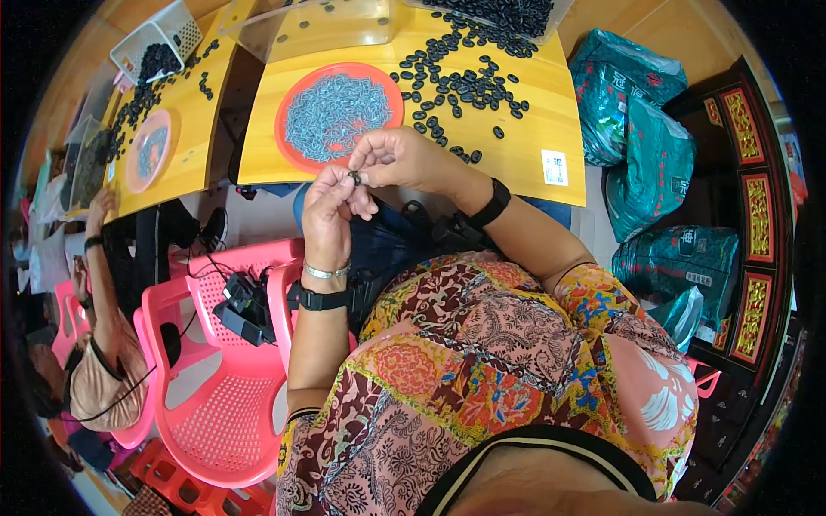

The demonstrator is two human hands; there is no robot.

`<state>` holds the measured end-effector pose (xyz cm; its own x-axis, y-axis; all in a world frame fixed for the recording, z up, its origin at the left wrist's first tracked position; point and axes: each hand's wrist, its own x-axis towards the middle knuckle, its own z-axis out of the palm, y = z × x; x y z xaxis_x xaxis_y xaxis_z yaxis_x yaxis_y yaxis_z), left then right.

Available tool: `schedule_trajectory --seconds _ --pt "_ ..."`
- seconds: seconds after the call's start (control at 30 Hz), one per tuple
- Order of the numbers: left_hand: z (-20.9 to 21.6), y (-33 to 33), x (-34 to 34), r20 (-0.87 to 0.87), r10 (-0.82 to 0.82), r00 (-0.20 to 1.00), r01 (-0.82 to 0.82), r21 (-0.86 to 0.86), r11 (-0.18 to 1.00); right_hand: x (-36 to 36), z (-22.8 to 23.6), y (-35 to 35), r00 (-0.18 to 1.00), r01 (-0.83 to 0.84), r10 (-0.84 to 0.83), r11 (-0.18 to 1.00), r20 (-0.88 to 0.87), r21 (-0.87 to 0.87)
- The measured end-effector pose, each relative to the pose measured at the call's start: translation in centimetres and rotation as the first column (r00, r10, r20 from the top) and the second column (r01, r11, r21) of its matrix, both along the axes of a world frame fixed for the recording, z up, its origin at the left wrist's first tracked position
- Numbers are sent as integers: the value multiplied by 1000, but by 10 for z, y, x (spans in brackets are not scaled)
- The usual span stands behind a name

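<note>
My left hand (327, 215) pinches a small dark piece (354, 178) between thumb and fingertips, just past the table's near edge. It resembles the black oval pieces (469, 90) scattered over the table. My right hand (400, 162) meets it from the right, thumb and forefinger closed at the same piece; whether they hold something else of their own is too small to tell. Beyond the hands sits a round orange-red plate (282, 129) heaped with small grey-blue metal pieces, thin like screws or pins.
Clear plastic bins (310, 34) stand at the table's far side, one full of black pieces. Teal bags (645, 155) and a dark carved cabinet (740, 206) are to the right. At left are a pink chair (219, 413) with black gear, and a co-worker (103, 370) at another yellow table.
</note>
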<state>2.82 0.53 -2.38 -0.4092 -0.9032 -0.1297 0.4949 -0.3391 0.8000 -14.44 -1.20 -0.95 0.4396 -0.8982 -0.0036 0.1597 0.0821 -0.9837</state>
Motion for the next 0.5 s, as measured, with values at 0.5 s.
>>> schedule_trajectory --seconds 0.5 --pt "0 2 -3 -1 44 999 -44 25 999 -2 -8 2 995 -54 52 998 -89 -21"
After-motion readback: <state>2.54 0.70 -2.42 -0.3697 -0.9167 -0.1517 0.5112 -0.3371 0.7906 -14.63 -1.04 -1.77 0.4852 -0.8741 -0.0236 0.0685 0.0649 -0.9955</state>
